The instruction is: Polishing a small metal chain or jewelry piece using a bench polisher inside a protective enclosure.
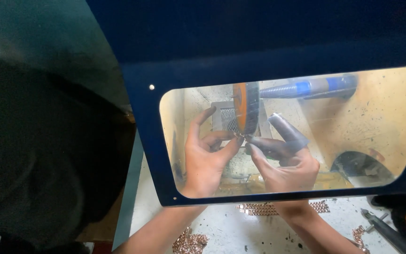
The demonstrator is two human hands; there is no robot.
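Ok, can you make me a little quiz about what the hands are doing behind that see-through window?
1. True or false: both hands reach in under the clear window of the dark blue hood.
2. What do the left hand and right hand press the small metal piece against?
A. a hammer
B. an orange-hubbed polishing wheel
C. a saw
3. What coppery things lie on the white bench in front of the hood?

Key
1. True
2. B
3. Chain links, in strips and small piles.

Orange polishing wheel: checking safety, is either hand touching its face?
No: both the left hand and right hand pinch a small piece at the orange polishing wheel's rim.
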